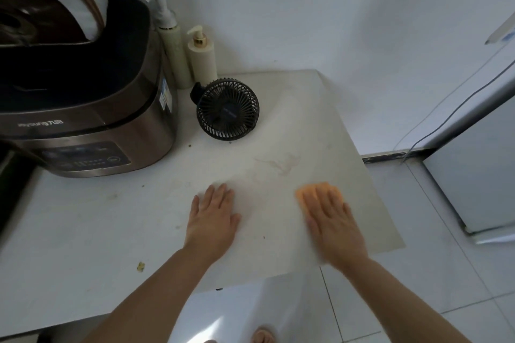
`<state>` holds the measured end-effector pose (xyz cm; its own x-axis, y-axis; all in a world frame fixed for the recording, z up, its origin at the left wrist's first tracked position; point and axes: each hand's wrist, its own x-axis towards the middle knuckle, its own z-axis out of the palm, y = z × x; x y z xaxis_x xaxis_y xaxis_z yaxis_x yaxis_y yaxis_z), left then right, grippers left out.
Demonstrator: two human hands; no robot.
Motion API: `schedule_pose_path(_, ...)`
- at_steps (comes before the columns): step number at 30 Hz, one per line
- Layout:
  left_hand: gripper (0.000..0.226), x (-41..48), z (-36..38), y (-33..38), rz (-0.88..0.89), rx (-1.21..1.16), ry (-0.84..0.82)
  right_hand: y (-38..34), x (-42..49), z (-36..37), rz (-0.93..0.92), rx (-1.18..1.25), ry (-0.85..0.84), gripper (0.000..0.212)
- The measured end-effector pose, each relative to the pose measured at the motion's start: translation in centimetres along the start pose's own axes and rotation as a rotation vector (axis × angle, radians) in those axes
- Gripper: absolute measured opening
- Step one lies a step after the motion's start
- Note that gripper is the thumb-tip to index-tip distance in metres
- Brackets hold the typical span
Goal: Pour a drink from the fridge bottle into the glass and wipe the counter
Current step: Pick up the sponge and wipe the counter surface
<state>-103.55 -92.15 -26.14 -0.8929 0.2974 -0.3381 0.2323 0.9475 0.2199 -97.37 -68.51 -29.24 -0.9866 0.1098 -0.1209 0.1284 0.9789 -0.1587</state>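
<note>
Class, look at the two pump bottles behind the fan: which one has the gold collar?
The shorter pump bottle, nearer the fan; the taller bottle, beside the cooker, has an all-white pump.

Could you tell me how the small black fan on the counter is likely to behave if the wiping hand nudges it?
The fan looks like light plastic, so it would probably slide easily on the smooth counter. It leans back on a small rear base, so a push might tip it. Its thin grille seems somewhat fragile.

Dim, soft, flat light with faint shadows, a pale glare patch on the floor (220,326), motion blur over the right hand (333,220), and wide-angle bending at the edges
</note>
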Motion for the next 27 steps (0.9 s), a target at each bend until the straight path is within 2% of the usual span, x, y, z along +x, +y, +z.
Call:
schedule_pose_path(3, 0.055, 0.0, 0.1, -0.4, 0.002, 0.001, 0.013, -0.8, 3.4, 0.0, 0.180, 0.052, -0.040, 0.081)
schedule_pose_path(5, 0.054, 0.0, 0.0, -0.6, -0.007, -0.026, 0.035, -3.5, 4.9, -0.1, 0.187, 0.082, -0.052, 0.085)
schedule_pose_path(8, 0.052, 0.2, -0.3, -1.1, -0.023, -0.058, 0.069, -8.2, 4.7, 0.8, 0.012, 0.052, -0.043, 0.077)
schedule_pose_path(10, 0.051, 0.3, -0.6, -1.3, -0.035, -0.069, 0.076, -10.1, 2.9, 1.4, -0.109, 0.037, -0.082, 0.062)
schedule_pose_path(13, 0.051, 0.6, -0.8, -1.2, -0.033, -0.084, 0.065, -9.6, -0.1, 1.3, -0.281, 0.009, -0.099, 0.052)
schedule_pose_path(15, 0.051, 0.9, -0.7, -0.9, -0.010, -0.084, 0.070, -7.3, -0.7, 1.3, -0.326, -0.031, -0.062, 0.051)
schedule_pose_path(18, 0.051, 1.7, -0.7, -0.2, 0.025, -0.074, 0.094, -3.0, 0.3, 1.0, -0.178, -0.046, -0.051, 0.055)
schedule_pose_path(21, 0.052, 2.6, -0.6, 0.2, 0.055, -0.067, 0.106, -0.5, 2.9, 0.4, -0.006, -0.020, -0.018, 0.076)
schedule_pose_path(24, 0.053, 3.8, -0.4, 0.2, 0.070, -0.057, 0.123, -1.3, 5.7, -0.2, 0.127, 0.023, -0.008, 0.081)
schedule_pose_path(27, 0.053, 5.0, -0.1, 0.0, 0.066, -0.063, 0.148, -4.2, 7.8, -0.3, 0.126, 0.028, -0.025, 0.085)
